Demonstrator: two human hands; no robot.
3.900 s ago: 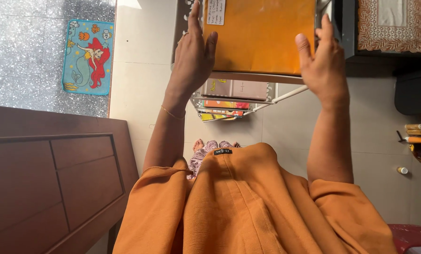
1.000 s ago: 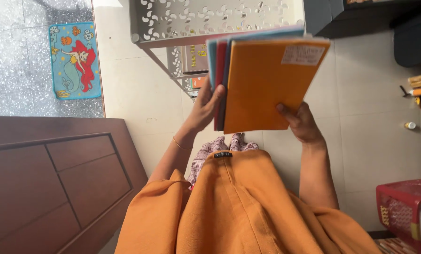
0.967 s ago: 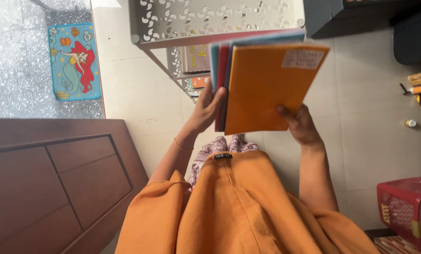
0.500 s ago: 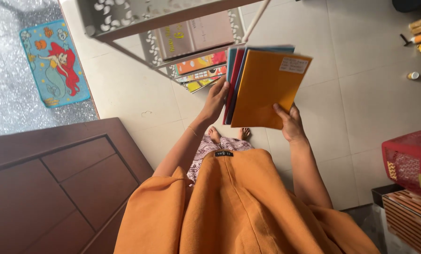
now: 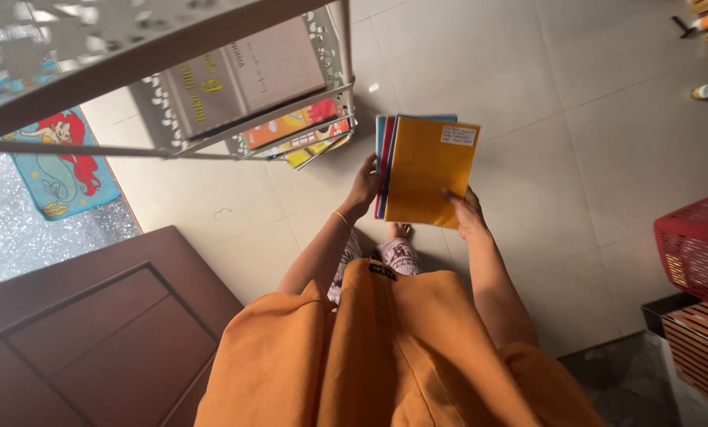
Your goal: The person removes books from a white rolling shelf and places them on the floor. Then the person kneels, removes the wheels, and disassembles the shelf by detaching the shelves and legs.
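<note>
A stack of notebooks point(image 5: 426, 170), orange one on top, is gripped by both hands: left hand point(image 5: 364, 183) fingers clasped on its left edge, right hand point(image 5: 466, 215) at the lower right corner, above the pale tiled floor point(image 5: 575, 119). White perforated shelf rack point(image 5: 235, 87) beside; wooden door point(image 5: 93, 332), red basket point(image 5: 698, 249) nearby.

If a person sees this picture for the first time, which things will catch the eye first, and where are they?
In the middle, the left hand and the right hand hold a stack of notebooks upright, an orange cover with a white label in front. Up and to the left stands a white perforated metal rack with books on its lower shelves. At the left edge a bright blue cartoon floor mat lies on the floor, and a red plastic basket shows at the right edge.
</note>
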